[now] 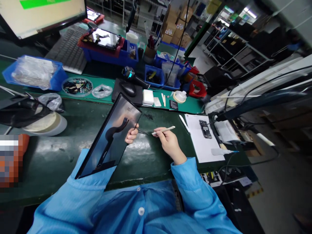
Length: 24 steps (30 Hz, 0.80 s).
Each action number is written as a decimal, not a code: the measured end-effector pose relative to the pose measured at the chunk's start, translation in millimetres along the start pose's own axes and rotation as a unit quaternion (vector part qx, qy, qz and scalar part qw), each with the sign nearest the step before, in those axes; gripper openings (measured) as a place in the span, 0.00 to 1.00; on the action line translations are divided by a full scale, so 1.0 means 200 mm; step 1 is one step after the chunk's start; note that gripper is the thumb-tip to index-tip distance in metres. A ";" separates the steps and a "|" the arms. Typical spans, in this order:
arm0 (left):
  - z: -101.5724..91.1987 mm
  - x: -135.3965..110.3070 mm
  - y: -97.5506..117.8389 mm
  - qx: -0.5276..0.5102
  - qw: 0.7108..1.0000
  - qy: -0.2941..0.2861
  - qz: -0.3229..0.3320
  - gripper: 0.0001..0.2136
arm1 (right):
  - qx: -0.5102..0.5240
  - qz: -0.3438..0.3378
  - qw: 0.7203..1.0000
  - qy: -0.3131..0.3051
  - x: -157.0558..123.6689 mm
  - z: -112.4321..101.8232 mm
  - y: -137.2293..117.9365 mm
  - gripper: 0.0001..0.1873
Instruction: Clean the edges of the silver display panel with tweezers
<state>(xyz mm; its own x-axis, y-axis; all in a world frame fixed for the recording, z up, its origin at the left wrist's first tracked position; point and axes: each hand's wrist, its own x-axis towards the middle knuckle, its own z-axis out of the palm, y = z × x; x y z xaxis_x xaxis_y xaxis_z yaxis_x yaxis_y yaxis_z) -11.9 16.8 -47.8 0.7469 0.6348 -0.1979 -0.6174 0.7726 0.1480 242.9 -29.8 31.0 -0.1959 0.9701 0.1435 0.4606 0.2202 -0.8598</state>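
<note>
A large dark glossy panel (109,139) stands tilted on edge over the green bench, its lower corner against my blue smock. My left hand (132,135) grips its right edge, fingers curled round it. My right hand (168,141) is closed on a white-handled tool (162,130) whose thin dark tip points left toward the panel's edge, just beside my left fingers. Both sleeves are light blue.
White sheet (202,143) with a small circuit board (205,128) lies to the right, a white pen (184,123) beside it. Behind are a mouse (128,88), scanner (133,76), blue bins (36,73), a round parts dish (77,86), keyboard (69,48), monitor (41,14) and a tape roll (46,125).
</note>
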 end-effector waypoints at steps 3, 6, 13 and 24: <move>0.03 -0.01 0.01 0.040 0.997 -0.006 -0.063 0.12 | -0.021 -0.020 1.000 -0.006 0.02 0.02 0.00 0.16; 0.07 -0.02 0.02 0.061 0.994 -0.015 -0.085 0.14 | -0.038 -0.020 0.999 -0.021 0.03 0.02 0.01 0.16; 0.17 -0.07 0.00 0.066 0.994 -0.032 -0.077 0.17 | -0.059 -0.032 0.997 -0.022 0.03 0.02 0.00 0.16; 0.10 -0.02 0.03 0.088 0.990 -0.057 -0.088 0.17 | -0.143 -0.073 0.986 -0.049 0.05 0.01 -0.06 0.14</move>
<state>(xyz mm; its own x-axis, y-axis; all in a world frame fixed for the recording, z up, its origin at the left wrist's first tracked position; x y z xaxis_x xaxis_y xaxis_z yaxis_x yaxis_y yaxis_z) -13.9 18.6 -27.4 0.8689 0.4786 -0.1260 -0.4291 0.8554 0.2902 233.5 -23.5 40.7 -0.3537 0.9148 0.1950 0.6447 0.3895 -0.6577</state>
